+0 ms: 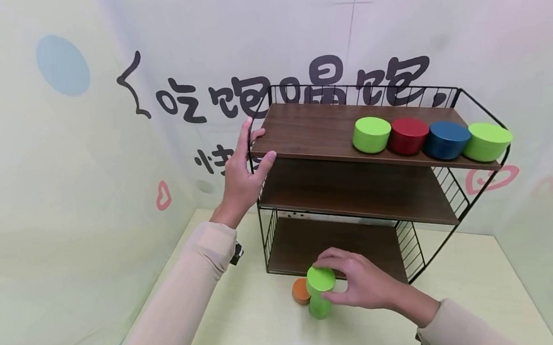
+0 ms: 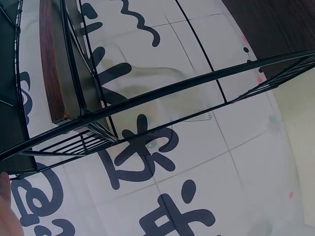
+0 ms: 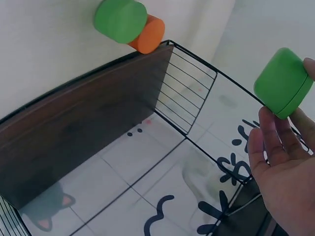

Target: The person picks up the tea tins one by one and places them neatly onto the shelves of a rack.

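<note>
My right hand point(image 1: 363, 279) holds a round light-green tin point(image 1: 321, 279) between thumb and fingers, in front of the bottom shelf. The right wrist view shows the fingers curved against the side of this green tin point(image 3: 283, 82). Below it, a second green tin point(image 1: 320, 308) stands on the table beside a smaller orange tin point(image 1: 301, 291). My left hand point(image 1: 245, 177) grips the upper left corner of a three-tier shelf rack point(image 1: 312, 129), its thumb at the front edge and its fingers around the side wire. Only a bit of that hand shows in the left wrist view.
On the right part of the top board stand two light-green tins point(image 1: 372, 134), a red tin point(image 1: 408, 136) and a blue tin point(image 1: 447, 140), in a row. Black wire sides frame the dark wooden boards. Behind is a printed wall sheet point(image 1: 266, 43); a pale table point(image 1: 249, 326) lies beneath.
</note>
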Tool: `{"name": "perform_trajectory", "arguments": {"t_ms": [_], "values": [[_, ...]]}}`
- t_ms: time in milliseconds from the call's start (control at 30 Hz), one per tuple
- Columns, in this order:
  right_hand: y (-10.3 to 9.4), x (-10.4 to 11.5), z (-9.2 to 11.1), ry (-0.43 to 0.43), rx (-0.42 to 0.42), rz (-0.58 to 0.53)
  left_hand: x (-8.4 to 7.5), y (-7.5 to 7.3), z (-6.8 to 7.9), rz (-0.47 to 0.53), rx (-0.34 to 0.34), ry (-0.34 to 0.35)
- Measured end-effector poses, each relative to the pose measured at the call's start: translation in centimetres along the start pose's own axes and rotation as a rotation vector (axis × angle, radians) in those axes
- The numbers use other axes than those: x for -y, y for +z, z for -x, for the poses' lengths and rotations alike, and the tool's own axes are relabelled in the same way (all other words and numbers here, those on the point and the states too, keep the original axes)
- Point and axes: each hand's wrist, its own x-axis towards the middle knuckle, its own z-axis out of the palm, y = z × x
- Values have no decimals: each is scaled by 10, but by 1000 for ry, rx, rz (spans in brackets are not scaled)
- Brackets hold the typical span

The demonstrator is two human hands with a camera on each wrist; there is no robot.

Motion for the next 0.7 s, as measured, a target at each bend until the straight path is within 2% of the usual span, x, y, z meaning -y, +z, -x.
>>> {"name": "perform_trajectory", "arguments": {"t_ms": [433, 700], "values": [[-27, 9, -12, -49, -37, 18, 0, 0, 0, -2, 1, -2], [-42, 15, -19, -43, -48, 30, -1, 0, 0, -9, 4, 3]]}}
